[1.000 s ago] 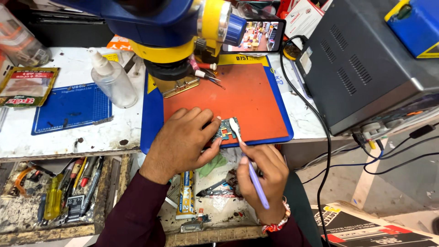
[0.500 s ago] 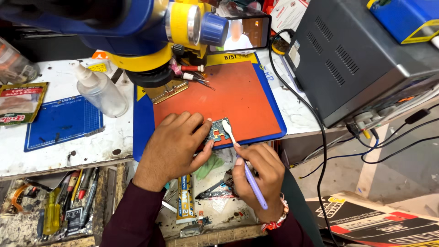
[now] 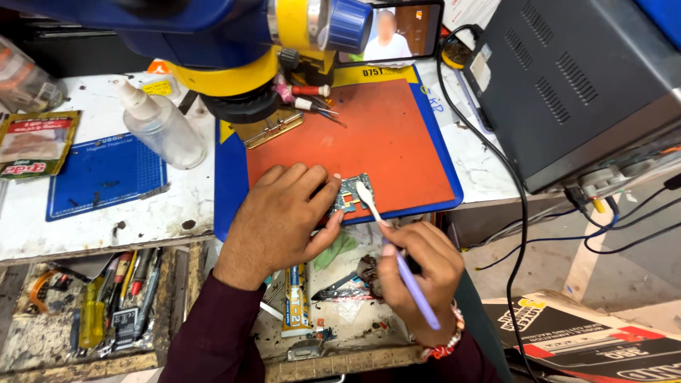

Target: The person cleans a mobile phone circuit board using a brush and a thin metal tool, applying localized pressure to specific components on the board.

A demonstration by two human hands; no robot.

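Small circuit board point(image 3: 350, 196), teal-blue with tiny metal bits, flat on the orange mat point(image 3: 383, 135) right at the fingertips. Left hand point(image 3: 280, 220) fingers together, pinning its edge. Right hand point(image 3: 415, 273) pinching a purple-handled brush point(image 3: 394, 248), white tip touching the board.
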